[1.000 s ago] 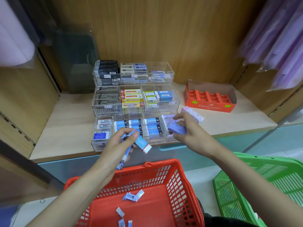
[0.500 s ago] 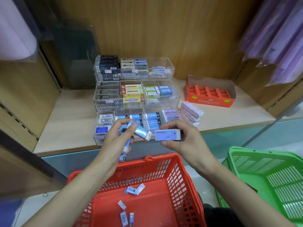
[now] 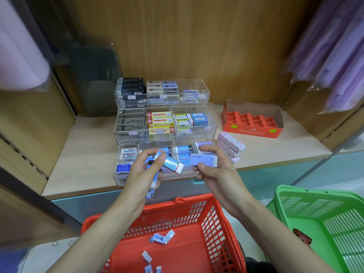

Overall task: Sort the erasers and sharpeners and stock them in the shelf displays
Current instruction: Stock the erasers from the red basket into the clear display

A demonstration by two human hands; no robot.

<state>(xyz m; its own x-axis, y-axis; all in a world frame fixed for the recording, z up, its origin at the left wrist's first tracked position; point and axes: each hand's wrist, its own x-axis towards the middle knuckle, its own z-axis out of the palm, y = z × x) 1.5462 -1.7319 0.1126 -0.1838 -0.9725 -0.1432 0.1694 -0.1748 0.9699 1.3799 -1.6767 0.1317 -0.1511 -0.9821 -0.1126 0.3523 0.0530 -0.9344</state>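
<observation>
A three-tier clear acrylic display (image 3: 212,128) on the wooden shelf holds rows of boxed erasers. In front of its lowest tier, my left hand (image 3: 142,171) grips several blue erasers (image 3: 172,163), one light blue bar pinched at the fingertips and others hanging below the palm. Beside it, my right hand (image 3: 213,170) pinches a flat lavender eraser (image 3: 203,160) by its long edges. A stack of pink erasers (image 3: 230,146) lies on the shelf to the right of the display. Below my arms, the red basket (image 3: 216,217) has several small erasers (image 3: 160,238) on its floor.
An orange Faber-Castell tray box (image 3: 253,132) stands at the back right of the shelf (image 3: 84,154). A green basket (image 3: 323,221) sits on the floor to the right. Purple wrapped packs (image 3: 334,52) hang at the upper right, a pale roll (image 3: 17,52) at the upper left.
My right hand drew back from the pink stack beside the display, bringing a lavender eraser level in front of the lowest tier. My left hand kept its blue erasers, barely moving.
</observation>
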